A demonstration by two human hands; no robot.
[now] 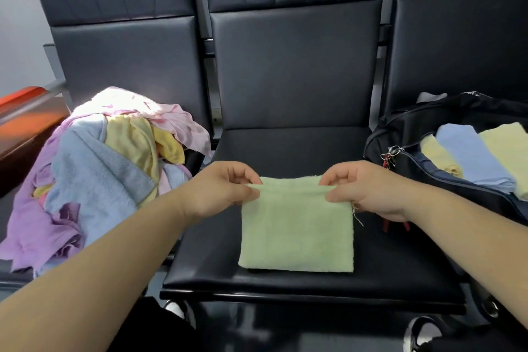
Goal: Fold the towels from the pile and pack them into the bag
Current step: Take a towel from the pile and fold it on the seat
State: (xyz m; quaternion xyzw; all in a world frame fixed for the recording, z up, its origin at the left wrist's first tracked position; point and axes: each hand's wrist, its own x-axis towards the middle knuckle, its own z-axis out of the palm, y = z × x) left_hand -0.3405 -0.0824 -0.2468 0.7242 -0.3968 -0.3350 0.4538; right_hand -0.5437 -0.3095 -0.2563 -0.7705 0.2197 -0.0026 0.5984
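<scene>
Both hands pinch the far edge of the pale green towel (297, 234), the left hand (225, 188) at one corner and the right hand (363, 188) at the other. It lies folded on the middle seat (285, 146), between the towel pile (94, 168) and the open bag (400, 128). If one pinch slips, the layers could skew. The near edge sits close to the seat's front lip and might slide off. The bag runs out of frame, so its spare room is unclear.

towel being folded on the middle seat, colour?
Pale green towel, plain, no pattern; head view.
</scene>
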